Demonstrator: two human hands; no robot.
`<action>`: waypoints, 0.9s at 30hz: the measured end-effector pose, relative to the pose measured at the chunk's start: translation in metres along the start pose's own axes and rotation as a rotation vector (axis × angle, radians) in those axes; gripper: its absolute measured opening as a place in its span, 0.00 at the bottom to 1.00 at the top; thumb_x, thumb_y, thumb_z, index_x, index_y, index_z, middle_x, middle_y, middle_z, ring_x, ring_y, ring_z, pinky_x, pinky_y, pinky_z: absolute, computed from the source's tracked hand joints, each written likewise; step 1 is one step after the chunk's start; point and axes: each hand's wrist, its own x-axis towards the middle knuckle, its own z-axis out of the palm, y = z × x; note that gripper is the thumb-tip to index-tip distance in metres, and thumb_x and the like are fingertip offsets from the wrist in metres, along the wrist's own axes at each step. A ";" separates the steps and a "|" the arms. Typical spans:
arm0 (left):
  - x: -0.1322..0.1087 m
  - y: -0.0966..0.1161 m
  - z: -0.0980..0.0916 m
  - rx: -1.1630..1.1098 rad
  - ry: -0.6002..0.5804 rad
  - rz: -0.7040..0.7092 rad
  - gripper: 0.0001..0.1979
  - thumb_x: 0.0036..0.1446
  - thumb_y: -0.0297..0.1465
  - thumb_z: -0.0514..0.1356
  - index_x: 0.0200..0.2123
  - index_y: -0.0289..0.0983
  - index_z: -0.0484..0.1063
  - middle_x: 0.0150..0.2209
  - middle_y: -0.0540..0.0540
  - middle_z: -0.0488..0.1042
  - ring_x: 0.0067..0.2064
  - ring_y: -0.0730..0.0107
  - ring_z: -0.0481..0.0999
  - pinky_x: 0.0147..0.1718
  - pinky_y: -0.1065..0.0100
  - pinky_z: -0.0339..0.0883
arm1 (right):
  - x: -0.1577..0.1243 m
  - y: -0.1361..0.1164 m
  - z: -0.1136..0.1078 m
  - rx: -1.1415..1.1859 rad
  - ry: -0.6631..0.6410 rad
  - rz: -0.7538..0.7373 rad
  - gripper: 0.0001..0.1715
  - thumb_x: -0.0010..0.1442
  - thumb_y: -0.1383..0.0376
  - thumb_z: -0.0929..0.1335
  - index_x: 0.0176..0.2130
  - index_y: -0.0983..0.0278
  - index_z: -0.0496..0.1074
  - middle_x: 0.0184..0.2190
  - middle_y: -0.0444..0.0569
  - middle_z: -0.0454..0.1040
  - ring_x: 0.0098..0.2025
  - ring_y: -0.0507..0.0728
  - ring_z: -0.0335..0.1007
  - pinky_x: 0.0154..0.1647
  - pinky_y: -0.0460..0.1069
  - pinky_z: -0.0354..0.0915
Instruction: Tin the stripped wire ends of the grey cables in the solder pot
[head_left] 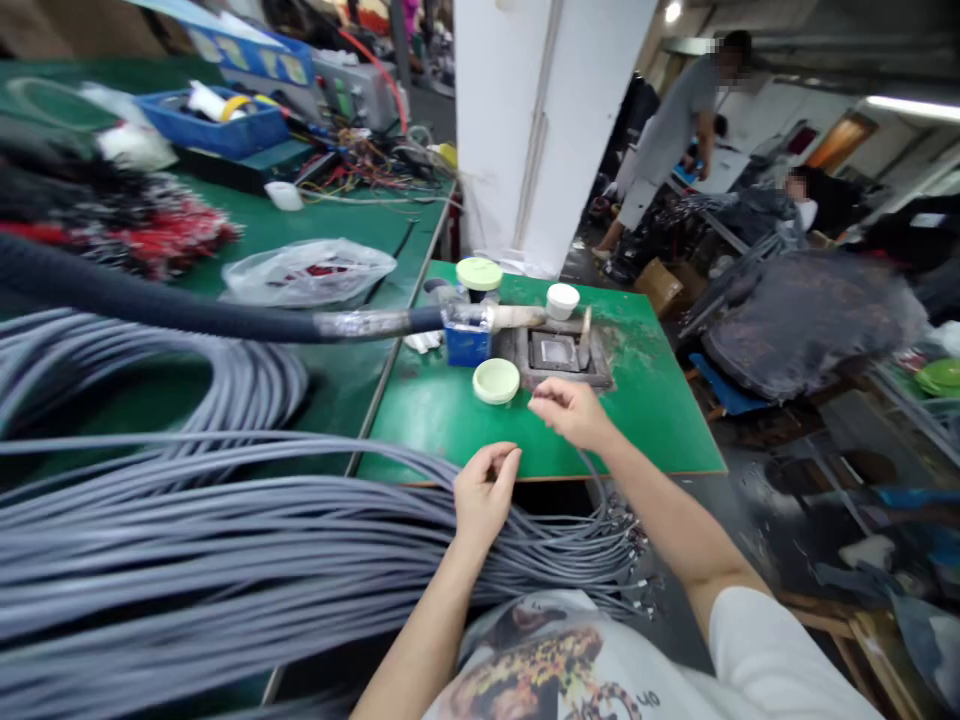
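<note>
My right hand (574, 412) is closed in a pinch over the green board, just right of a pale round dish (496, 381). A grey cable (596, 478) rises from the bundle behind that wrist to the hand; its tip is hidden by the fingers. Lower and to the left, my left hand (486, 492) is closed, thumb against the forefinger, over the grey cable bundle (300, 530). What lies between its fingers I cannot make out. Beyond my right hand sits a small square metal pot (559, 352) in a stained frame, with a pale-tipped tool (517, 316) reaching toward it.
A blue box (468, 343), a green-lidded jar (479, 273) and a white tub (562, 299) stand around the pot. A thick dark hose (225, 312) crosses from the left. A plastic bag (307, 272) lies on the left table. Another person (664, 130) stands far right.
</note>
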 end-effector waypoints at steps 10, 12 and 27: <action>0.002 -0.027 0.005 0.557 -0.082 0.455 0.08 0.61 0.31 0.55 0.36 0.37 0.74 0.27 0.47 0.74 0.30 0.70 0.71 0.30 0.65 0.55 | 0.117 0.024 0.003 -0.499 -0.152 0.082 0.14 0.51 0.60 0.66 0.21 0.66 0.66 0.15 0.42 0.65 0.19 0.48 0.58 0.21 0.44 0.52; 0.001 -0.029 0.005 0.572 -0.077 0.471 0.09 0.62 0.31 0.54 0.36 0.37 0.74 0.26 0.47 0.73 0.30 0.70 0.70 0.30 0.65 0.54 | 0.124 0.027 0.008 -0.589 -0.176 0.086 0.13 0.49 0.62 0.67 0.19 0.67 0.66 0.14 0.42 0.64 0.20 0.48 0.58 0.22 0.45 0.51; 0.002 -0.033 0.005 0.567 -0.079 0.485 0.08 0.62 0.31 0.54 0.36 0.38 0.73 0.25 0.48 0.72 0.30 0.70 0.68 0.31 0.64 0.52 | 0.139 0.025 0.022 -0.859 -0.220 0.093 0.09 0.45 0.68 0.69 0.17 0.66 0.69 0.15 0.43 0.64 0.22 0.50 0.57 0.24 0.47 0.48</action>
